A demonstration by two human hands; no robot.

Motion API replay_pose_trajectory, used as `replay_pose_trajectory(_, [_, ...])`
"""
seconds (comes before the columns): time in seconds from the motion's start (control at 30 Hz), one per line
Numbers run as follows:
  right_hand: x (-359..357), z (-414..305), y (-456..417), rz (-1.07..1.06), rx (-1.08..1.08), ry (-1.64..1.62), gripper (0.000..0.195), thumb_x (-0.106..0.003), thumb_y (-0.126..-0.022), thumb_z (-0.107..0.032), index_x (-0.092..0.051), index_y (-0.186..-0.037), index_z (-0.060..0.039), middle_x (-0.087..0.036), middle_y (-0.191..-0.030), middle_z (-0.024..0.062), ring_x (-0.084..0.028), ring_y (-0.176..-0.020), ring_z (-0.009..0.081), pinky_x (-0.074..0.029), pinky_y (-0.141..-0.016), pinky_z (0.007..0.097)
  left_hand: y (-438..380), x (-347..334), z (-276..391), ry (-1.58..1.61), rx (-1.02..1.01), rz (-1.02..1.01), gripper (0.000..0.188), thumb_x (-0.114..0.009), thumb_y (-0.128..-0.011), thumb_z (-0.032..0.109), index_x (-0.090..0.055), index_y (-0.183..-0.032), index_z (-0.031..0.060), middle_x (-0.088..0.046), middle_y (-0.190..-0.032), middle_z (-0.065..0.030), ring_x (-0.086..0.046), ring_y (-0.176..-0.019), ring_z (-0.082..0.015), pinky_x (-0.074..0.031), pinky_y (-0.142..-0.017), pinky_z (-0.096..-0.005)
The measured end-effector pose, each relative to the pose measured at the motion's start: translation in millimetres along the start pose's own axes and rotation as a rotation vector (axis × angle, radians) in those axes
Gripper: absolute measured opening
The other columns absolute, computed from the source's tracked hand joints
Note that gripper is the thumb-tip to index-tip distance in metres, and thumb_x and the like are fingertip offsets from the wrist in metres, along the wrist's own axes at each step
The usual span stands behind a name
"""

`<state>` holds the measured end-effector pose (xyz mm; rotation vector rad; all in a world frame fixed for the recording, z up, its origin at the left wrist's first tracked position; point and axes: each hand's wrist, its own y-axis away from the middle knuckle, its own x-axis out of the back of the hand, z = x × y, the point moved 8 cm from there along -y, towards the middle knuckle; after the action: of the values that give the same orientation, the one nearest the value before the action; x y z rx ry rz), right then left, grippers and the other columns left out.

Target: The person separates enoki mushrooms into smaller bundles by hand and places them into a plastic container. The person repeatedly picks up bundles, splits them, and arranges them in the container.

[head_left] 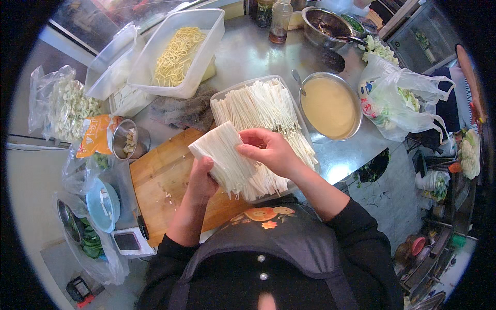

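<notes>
A flat bundle of white enoki mushrooms (223,155) is held up in front of me. My left hand (203,178) grips its left lower edge, the thumb on top and the other fingers hidden beneath. At the bundle's right edge my right hand (271,149) has thumb and forefinger close together; whether they pinch some strands I cannot tell. Below and behind lies a clear plastic tub (306,133) filled with rows of enoki mushrooms (259,100). A wooden cutting board (159,190) with small scraps on it lies under my left forearm.
Right of the tub stands a metal bowl of pale yellow liquid (329,106) with a spoon, then a plastic bag of vegetables (391,100). Behind are a tub of noodles (178,58), a dark cloth (186,106) and a bottle (280,21). A blue basket (102,205) stands left. Someone's arm shows far right.
</notes>
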<state>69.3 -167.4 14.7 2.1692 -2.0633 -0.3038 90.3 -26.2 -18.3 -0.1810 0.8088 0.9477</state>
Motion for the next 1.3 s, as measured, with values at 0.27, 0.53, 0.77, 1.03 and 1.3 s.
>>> replay_pose_trajectory(0.27, [9,7,-8,0.045,0.028,0.011,0.025,-0.062,-0.083,-0.021,-0.063,-0.095,0.0012,-0.064,-0.083,0.0046,-0.058,-0.075,0.0098,-0.047,-0.069,0.0243,-2,-3,0,-0.152,0.071,0.026,0.074,-0.065,-0.075,0.043,-0.035,-0.129,0.0014,-0.051,-0.12,-0.012,-0.053,-0.109,-0.0262,-0.043,-0.093,-0.0416])
replay_pose_trajectory(0.53, [0,13,-10,0.067,0.081,-0.15,0.029,-0.062,-0.083,-0.022,-0.06,-0.101,0.0008,-0.062,-0.084,0.0019,-0.055,-0.075,0.0089,-0.046,-0.069,0.0252,-6,-17,8,-0.044,-0.002,0.049,0.066,-0.068,-0.073,0.03,-0.041,-0.124,-0.0009,-0.055,-0.114,-0.0119,-0.056,-0.104,-0.0232,-0.046,-0.089,-0.0375])
replay_pose_trajectory(0.77, [9,17,-9,0.024,-0.013,-0.099,0.027,-0.06,-0.084,-0.021,-0.061,-0.099,0.0011,-0.062,-0.082,0.0018,-0.054,-0.073,0.0072,-0.044,-0.066,0.0232,-5,-10,12,-0.111,0.101,0.032,0.065,-0.068,-0.073,0.028,-0.041,-0.124,-0.0022,-0.055,-0.115,-0.0133,-0.056,-0.103,-0.0227,-0.046,-0.088,-0.0363])
replay_pose_trajectory(1.03, [19,18,-9,0.024,-0.041,-0.249,0.027,-0.058,-0.088,-0.024,-0.059,-0.103,-0.0008,-0.059,-0.083,-0.0005,-0.052,-0.073,0.0047,-0.043,-0.066,0.0212,-4,-3,7,0.047,0.134,0.072,0.067,-0.063,-0.078,0.036,-0.036,-0.13,0.0036,-0.05,-0.123,-0.0132,-0.051,-0.111,-0.0276,-0.042,-0.095,-0.042])
replay_pose_trajectory(1.3, [0,22,-10,0.023,-0.003,-0.131,0.028,-0.061,-0.084,-0.02,-0.059,-0.103,-0.0003,-0.062,-0.088,0.0029,-0.056,-0.079,0.0098,-0.046,-0.07,0.026,-10,-20,5,-0.136,0.118,0.012,0.065,-0.062,-0.077,0.034,-0.038,-0.128,0.0005,-0.052,-0.12,-0.0142,-0.053,-0.109,-0.0268,-0.043,-0.094,-0.0414])
